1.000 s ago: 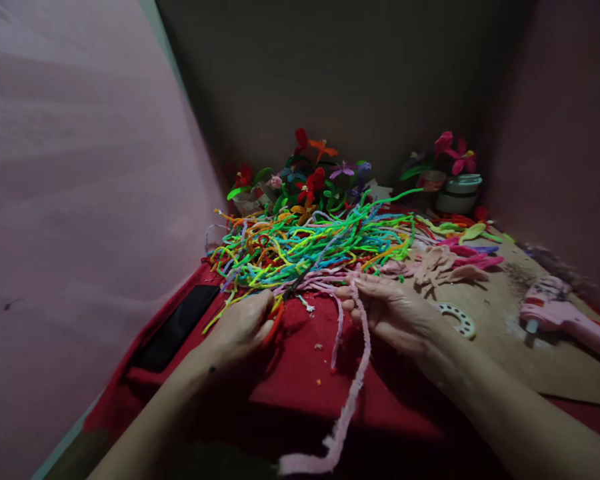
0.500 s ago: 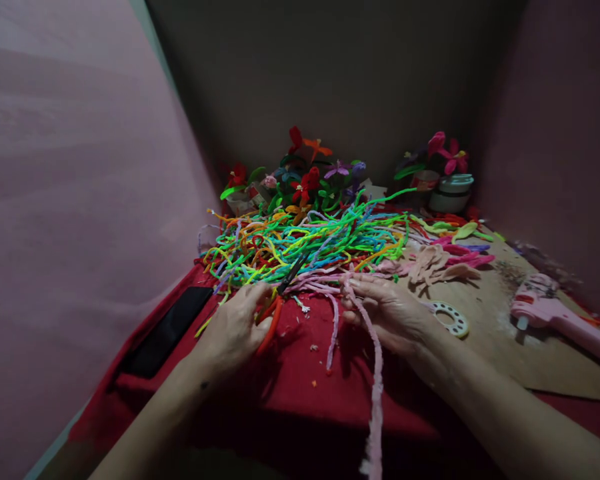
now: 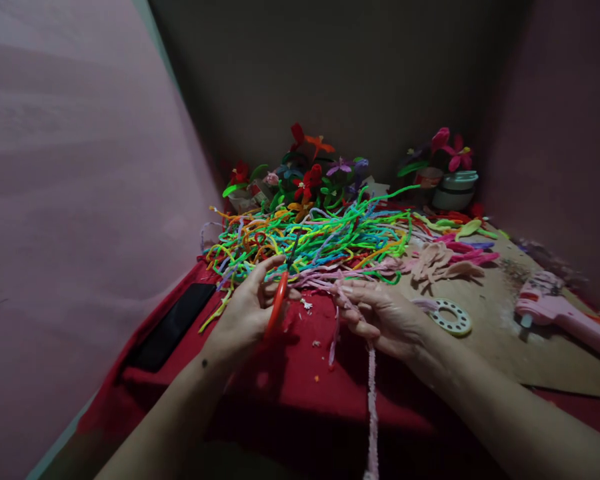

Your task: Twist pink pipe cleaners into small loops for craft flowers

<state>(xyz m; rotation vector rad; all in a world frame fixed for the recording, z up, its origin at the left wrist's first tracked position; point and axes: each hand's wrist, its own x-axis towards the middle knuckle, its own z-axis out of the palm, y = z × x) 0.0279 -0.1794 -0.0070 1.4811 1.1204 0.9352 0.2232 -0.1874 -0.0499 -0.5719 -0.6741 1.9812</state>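
Observation:
My left hand [image 3: 253, 303] is closed on the orange handle of a pair of scissors [image 3: 279, 303], whose dark blades point up and away over the edge of a heap of coloured pipe cleaners [image 3: 300, 240]. To its right, my right hand [image 3: 375, 310] has its fingers curled around a pale pink pipe cleaner [image 3: 373, 400] that hangs down past the front edge of the red cloth [image 3: 300, 380]. More pink strands lie just beyond my fingertips.
Fuzzy flowers [image 3: 307, 180] stand behind the heap. A black phone [image 3: 173, 327] lies at the left. On the board [image 3: 500, 347] at the right are pink petals [image 3: 433, 267], a white ring [image 3: 453, 317] and a pink glue gun [image 3: 555, 310].
The scissors have turned more upright in my left hand. My right fingers have curled further around the pink pipe cleaner, which now hangs straighter.

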